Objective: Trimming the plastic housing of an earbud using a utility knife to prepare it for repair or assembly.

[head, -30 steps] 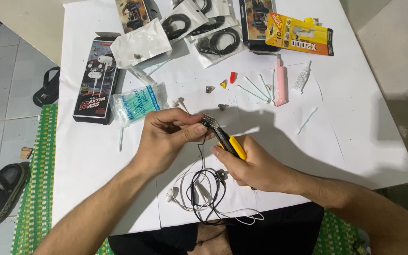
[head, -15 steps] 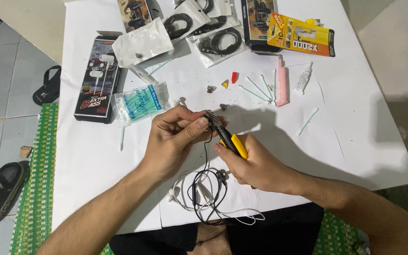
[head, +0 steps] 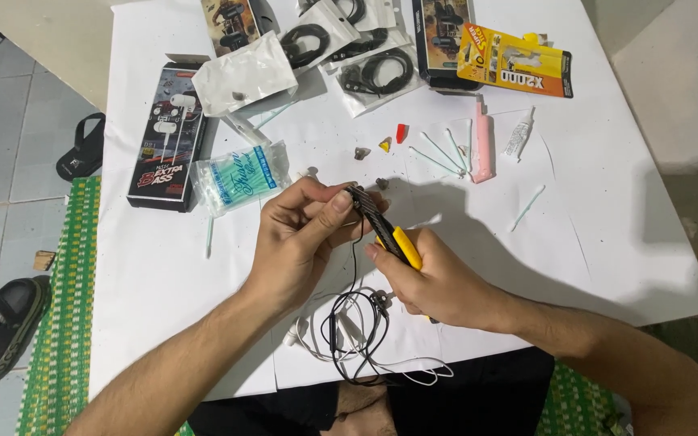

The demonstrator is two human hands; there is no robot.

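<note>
The left hand (head: pixel 300 238) pinches a thin black cable (head: pixel 359 242) between thumb and fingers, above the white worktop (head: pixel 607 242). The right hand (head: pixel 434 278) is closed around yellow-handled pliers (head: pixel 389 234), whose tip meets the cable at the left fingertips. The cable hangs down to a tangle of earphones (head: pixel 357 331) near the worktop's front edge.

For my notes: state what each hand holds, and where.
Right hand grips the pliers by their yellow handles; left hand fingers pinch the thin black cable at the pliers' tip.
</note>
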